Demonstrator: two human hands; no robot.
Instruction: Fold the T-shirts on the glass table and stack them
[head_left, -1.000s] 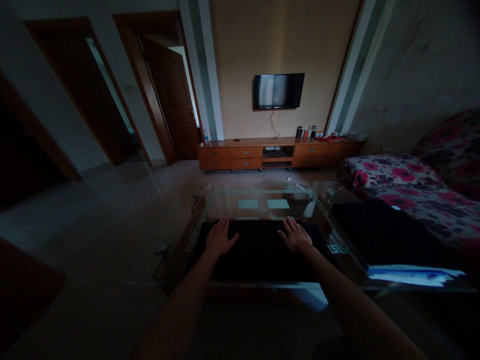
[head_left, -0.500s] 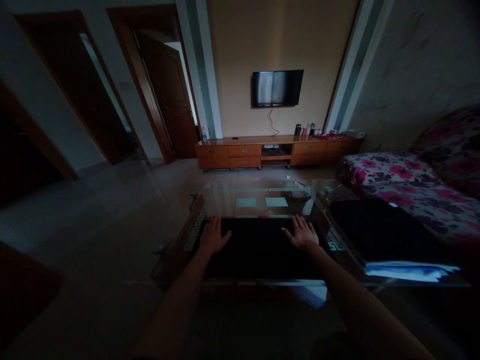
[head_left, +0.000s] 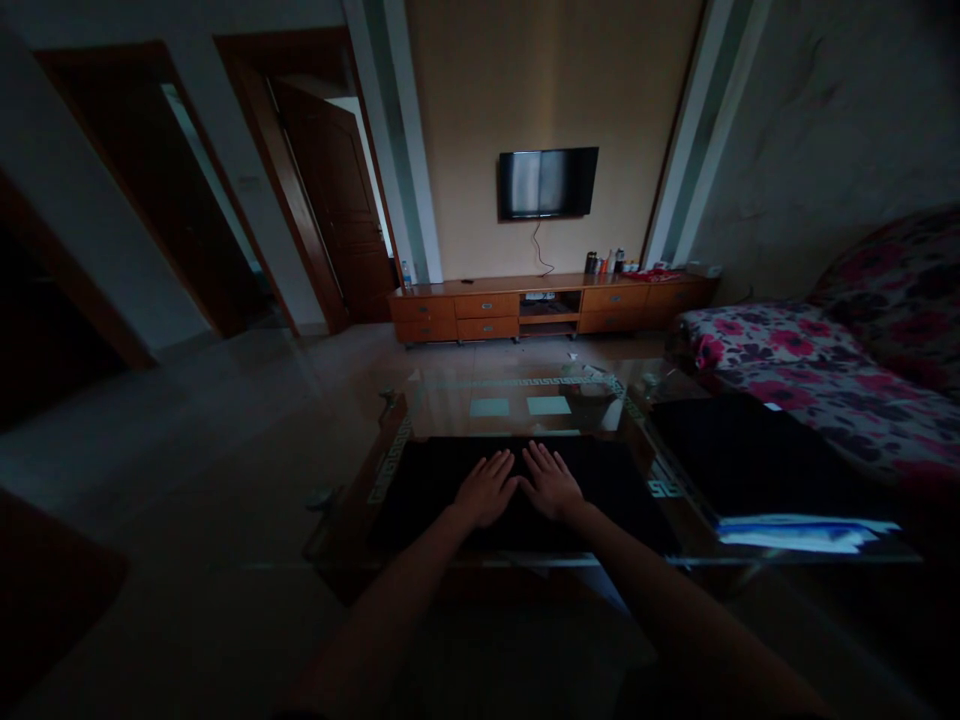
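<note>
A flat black piece, probably folded cloth (head_left: 427, 480), lies on the glass coffee table (head_left: 442, 412) in front of me; the dim light hides its folds. My left hand (head_left: 487, 488) rests flat on its middle, fingers stretched forward. Close beside it, my right hand (head_left: 551, 482) lies palm down on the same black piece, fingers spread. The two thumbs nearly meet. Neither hand grips anything.
On the table's right side lies a dark stack (head_left: 765, 460) with white and blue layers (head_left: 806, 532) showing at its front edge. A flowered sofa (head_left: 795, 345) stands at right. Beyond are a low wooden cabinet (head_left: 487, 305) and a wall television (head_left: 547, 183).
Both hands have slid inward from the left and right sides of the black piece to its middle. The view has shifted slightly.
</note>
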